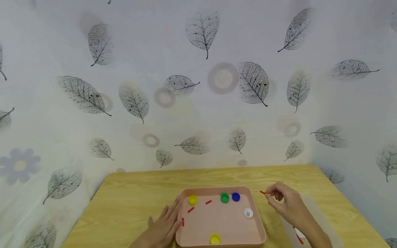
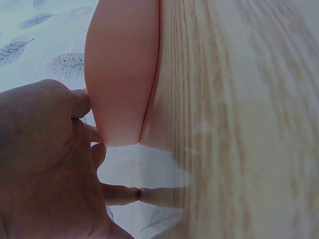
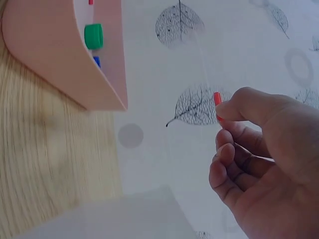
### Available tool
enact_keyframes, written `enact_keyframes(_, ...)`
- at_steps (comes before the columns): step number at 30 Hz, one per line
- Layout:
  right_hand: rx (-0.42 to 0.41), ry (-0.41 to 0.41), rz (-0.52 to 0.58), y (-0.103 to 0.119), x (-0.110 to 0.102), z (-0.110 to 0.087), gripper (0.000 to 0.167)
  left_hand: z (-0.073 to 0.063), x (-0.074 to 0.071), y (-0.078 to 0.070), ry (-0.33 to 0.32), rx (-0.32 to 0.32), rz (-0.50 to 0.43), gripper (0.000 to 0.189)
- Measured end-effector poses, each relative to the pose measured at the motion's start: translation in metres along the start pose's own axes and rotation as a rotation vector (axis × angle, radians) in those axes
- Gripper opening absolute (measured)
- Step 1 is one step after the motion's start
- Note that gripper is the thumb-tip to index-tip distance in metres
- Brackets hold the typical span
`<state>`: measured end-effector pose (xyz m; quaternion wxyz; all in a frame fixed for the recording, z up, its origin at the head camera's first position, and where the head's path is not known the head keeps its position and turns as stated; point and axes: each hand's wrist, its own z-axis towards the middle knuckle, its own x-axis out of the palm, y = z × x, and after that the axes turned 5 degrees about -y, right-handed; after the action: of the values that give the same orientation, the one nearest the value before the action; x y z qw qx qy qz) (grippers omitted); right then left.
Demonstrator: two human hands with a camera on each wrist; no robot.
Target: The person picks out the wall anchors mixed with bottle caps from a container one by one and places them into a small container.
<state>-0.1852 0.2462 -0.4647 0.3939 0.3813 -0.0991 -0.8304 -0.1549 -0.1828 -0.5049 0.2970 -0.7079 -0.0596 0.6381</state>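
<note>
My right hand [image 1: 289, 205] is raised just off the right side of a pink tray [image 1: 218, 227] and pinches a short red stick [image 3: 217, 98] between thumb and index finger. The stick's free end points toward the tray. At the tray's left side my left hand [image 1: 164, 224] touches the outer wall with fingers stretched out; the left wrist view shows its fingertips at the rim. Three similar red pieces [image 1: 208, 202] lie at the left and back of the tray. Also in it are a green cap [image 1: 224, 198], a blue cap [image 1: 236, 197], a white cap [image 1: 248, 213] and two yellow caps [image 1: 193, 200].
Under my right forearm a pale mat [image 1: 322, 220] lies on the wooden table [image 1: 139, 184], bearing a small white item and a red strip [image 1: 299, 239], partly hidden by the arm. A leaf-patterned wall covering [image 1: 192, 113] rises behind the table's back edge.
</note>
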Motion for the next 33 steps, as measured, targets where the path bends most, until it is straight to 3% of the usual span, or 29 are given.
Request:
enact_keyframes(14,0.220,0.065,-0.113,-0.022,-0.037,-0.011,0.020,0.002,0.002,0.000,0.008,0.003,-0.013,0.065)
enact_keyframes(21,0.267,0.099,-0.136,-0.031,-0.040,-0.013,0.015,-0.002,0.000,0.002,-0.001,-0.030,-0.022,0.065)
enact_keyframes(33,0.319,0.146,-0.175,-0.044,-0.048,-0.018,0.011,0.001,-0.002,0.001,0.013,-0.030,-0.046,0.065)
